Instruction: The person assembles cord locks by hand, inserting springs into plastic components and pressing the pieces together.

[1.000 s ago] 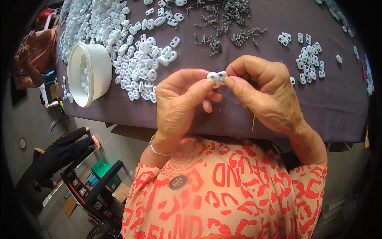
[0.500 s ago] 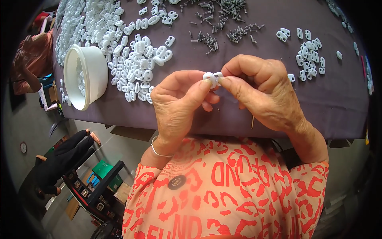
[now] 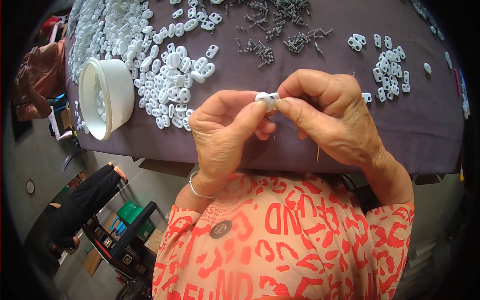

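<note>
Both hands meet above the near part of the table, fingertips almost touching. My left hand [image 3: 225, 117] pinches a white plastic cord lock piece [image 3: 262, 97] with a rounded end between thumb and forefinger. My right hand [image 3: 330, 112] pinches a second white cord lock piece [image 3: 273, 97] with a hole in it, pressed against the first. Whether the two are joined I cannot tell, since the thumbs cover part of them. A thin yellowish stick [image 3: 318, 153] points down from under my right hand. A small thin tip [image 3: 274, 137] shows below my left fingers.
Left of my hands lies a heap of white cord lock pieces [image 3: 172, 82], beside a white tub [image 3: 117, 95] with more inside. Small metal springs [image 3: 300, 42] are scattered at the far middle. A smaller white group [image 3: 390, 70] lies right. Another person [image 3: 75, 210] is at the left.
My hands stay in nearly the same place, with the two white pieces still pressed together. The person at the left has shifted slightly.
</note>
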`<state>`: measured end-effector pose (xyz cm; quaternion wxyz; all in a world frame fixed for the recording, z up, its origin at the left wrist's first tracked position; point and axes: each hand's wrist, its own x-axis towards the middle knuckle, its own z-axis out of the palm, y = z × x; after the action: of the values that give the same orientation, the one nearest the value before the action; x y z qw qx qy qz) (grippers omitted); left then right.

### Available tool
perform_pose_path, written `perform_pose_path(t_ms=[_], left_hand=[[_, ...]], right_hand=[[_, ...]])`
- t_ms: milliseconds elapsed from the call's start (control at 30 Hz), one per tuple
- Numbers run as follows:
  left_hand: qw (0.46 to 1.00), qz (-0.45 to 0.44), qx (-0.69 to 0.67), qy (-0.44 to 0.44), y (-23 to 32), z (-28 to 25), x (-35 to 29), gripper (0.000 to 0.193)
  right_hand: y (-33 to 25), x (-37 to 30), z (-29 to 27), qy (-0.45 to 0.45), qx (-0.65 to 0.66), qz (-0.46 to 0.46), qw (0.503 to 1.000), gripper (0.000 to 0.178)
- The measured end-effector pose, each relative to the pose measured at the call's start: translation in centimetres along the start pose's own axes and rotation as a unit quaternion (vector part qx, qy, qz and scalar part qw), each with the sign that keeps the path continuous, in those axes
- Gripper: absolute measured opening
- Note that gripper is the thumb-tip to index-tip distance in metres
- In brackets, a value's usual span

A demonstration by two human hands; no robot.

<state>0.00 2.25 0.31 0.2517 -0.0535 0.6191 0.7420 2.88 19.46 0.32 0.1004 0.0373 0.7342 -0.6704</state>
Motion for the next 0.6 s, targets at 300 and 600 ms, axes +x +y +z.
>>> perform_pose_path(t_ms=[300,600], left_hand=[[1.000,0.013,0.005,-0.001,-0.25,-0.03,-0.16,0.008],[1.000,0.000,0.019,-0.004,0.01,-0.01,-0.08,0.009]], right_hand=[[-0.06,0.07,0.02,-0.010,0.004,0.014,1.000,0.009],[0.45,0.39,-0.18,-0.019,-0.009,-0.022,1.000,0.009]])
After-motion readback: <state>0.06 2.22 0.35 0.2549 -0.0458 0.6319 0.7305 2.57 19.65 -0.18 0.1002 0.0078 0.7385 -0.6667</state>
